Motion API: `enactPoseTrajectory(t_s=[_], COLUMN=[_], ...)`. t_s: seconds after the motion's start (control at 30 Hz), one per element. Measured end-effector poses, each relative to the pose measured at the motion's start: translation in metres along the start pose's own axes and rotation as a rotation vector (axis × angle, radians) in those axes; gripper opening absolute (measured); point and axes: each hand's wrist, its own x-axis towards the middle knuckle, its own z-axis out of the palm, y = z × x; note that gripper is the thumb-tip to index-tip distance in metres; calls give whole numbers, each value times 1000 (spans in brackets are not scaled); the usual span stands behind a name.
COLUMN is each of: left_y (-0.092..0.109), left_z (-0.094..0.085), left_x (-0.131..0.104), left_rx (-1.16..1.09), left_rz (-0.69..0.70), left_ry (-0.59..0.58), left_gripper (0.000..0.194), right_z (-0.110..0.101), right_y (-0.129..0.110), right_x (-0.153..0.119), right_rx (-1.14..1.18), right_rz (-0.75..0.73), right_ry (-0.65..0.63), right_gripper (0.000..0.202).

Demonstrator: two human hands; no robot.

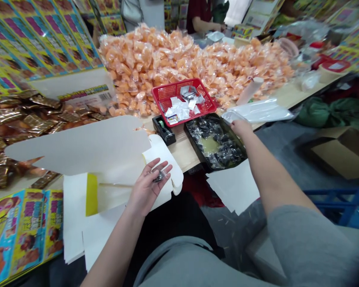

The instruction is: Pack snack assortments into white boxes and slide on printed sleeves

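Note:
My left hand (pixel 146 189) is palm up over the open white box, fingers partly spread. A small clear packet with something dark in it (pixel 160 176) rests on those fingers. Farther right, my right hand (pixel 241 129) pinches the near end of a clear plastic bag (pixel 257 111), beside the right rim of a black tray. That black tray (pixel 194 145) contains many small packets with dark contents. Below my left hand, the unfolded white box (pixel 113 139) lies with its flaps spread and a yellow edge showing.
A red basket (pixel 209 105) of small white packets stands behind a black tape dispenser (pixel 164 131). Orange wrapped pieces (pixel 155 59) are heaped across the back. Brown-gold packets (pixel 38 123) and printed boxes (pixel 44 36) fill the left. A co-worker (pixel 199 18) is at the far side.

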Motion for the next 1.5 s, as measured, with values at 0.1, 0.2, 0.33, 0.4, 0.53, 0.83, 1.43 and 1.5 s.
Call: enactPoseTrajectory(t_s=[0.1, 0.2, 0.33, 0.4, 0.53, 0.83, 1.43, 1.5], left_y=[-2, -2, 2, 3, 4, 55, 62, 59], left_z=[-6, -8, -9, -11, -20, -102, -134, -122], left_x=[1, -1, -6, -9, -18, -65, -57, -48], left_rx=[26, 13, -21, -34, -26, -79, 424, 457], left_rz=[-4, -19, -9, 1, -12, 483, 509, 460], left_ry=[23, 38, 91, 110, 100, 452, 522, 431], left_gripper=[32, 29, 22, 21, 23, 26, 34, 33], right_z=[-2, -8, -16, -20, -33, -42, 25, 19], right_y=[-3, -5, -8, -9, -14, -153, -300, -295], right_x=[5, 4, -5, -9, -24, -192, -259, -260], right_rx=[-50, -69, -96, -101, -91, 438, 692, 912], right_rz=[52, 70, 66, 75, 89, -1131, -1084, -942], right_ry=[34, 49, 123, 161, 208, 332, -188, -413], right_gripper=[30, 32, 34, 32, 30, 26, 40, 40])
